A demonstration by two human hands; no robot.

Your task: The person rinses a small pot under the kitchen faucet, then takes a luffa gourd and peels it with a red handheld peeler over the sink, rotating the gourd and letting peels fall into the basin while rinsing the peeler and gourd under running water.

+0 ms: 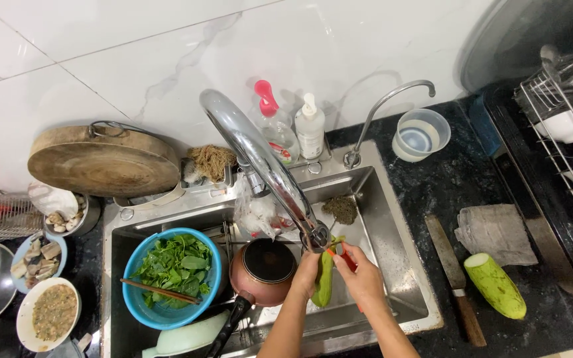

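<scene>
Over the steel sink (402,278), under the big chrome tap (260,162), my left hand (308,270) holds a long green gourd (325,282) upright. My right hand (361,275) grips a red-orange peeler (346,257) against the gourd's top end. A strip of green peel curls off near the tap's spout. Both forearms come up from the bottom edge of the frame.
In the sink: a blue bowl of leafy greens with chopsticks (174,277), a copper-coloured pot (263,270), a pale green scoop (187,337). On the right counter lie a peeled gourd half (496,285), a cleaver (455,278), a cloth (495,232). Dish rack (568,99) far right, plates of food left.
</scene>
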